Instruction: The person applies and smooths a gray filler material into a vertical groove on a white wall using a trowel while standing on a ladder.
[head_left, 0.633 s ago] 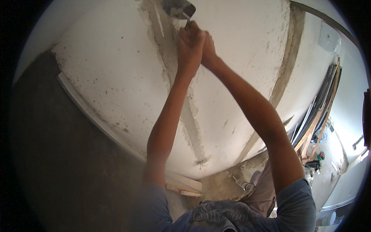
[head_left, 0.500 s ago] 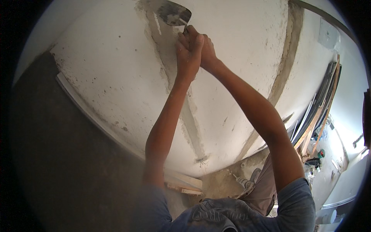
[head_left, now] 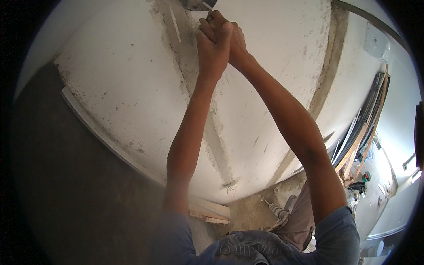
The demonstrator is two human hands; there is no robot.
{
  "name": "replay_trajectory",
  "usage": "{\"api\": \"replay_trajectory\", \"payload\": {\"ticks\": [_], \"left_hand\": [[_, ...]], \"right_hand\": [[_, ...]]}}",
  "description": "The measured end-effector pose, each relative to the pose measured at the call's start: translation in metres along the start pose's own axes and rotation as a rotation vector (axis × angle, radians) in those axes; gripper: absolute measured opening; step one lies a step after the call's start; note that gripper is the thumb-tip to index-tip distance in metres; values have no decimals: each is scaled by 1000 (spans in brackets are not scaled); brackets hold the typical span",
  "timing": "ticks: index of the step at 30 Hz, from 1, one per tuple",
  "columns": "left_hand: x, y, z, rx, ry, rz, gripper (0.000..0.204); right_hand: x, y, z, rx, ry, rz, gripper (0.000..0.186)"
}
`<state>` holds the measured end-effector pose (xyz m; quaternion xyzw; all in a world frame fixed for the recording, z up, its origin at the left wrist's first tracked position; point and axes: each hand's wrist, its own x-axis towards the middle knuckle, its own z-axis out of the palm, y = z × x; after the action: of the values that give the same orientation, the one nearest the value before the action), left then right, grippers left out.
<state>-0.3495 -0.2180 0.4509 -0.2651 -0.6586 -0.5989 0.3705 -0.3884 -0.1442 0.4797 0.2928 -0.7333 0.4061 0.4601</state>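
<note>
Both my arms reach up to a white plastered wall [head_left: 115, 84]. My left hand [head_left: 213, 48] and my right hand [head_left: 234, 37] are clasped together around the handle of a metal trowel [head_left: 198, 4]. Its grey blade shows at the top edge of the picture, pressed against a rough grey vertical strip of fresh plaster [head_left: 176, 39] in the wall. The handle itself is hidden inside my fists.
A second grey vertical strip [head_left: 329, 62] runs down the wall to the right. A dark grey wall [head_left: 66, 185] adjoins on the left. Wooden boards [head_left: 207, 210] lie on the dusty floor below. Long planks and strips [head_left: 362, 128] lean at the right, with small items beneath.
My clasped hands and the trowel have moved upward along the grey strip; the blade now sits partly cut off by the picture's top edge.
</note>
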Motion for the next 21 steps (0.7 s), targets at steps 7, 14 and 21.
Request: {"api": "replay_trajectory", "payload": {"ticks": [7, 14, 21], "left_hand": [[-23, -31, 1, -71, -61, 31, 87], [-7, -31, 14, -53, 133, 64, 81], [-5, -25, 15, -52, 123, 32, 73]], "right_hand": [[-37, 18, 10, -21, -74, 29, 36], [-22, 24, 8, -37, -57, -59, 39], [-4, 23, 4, -67, -54, -126, 39]]}}
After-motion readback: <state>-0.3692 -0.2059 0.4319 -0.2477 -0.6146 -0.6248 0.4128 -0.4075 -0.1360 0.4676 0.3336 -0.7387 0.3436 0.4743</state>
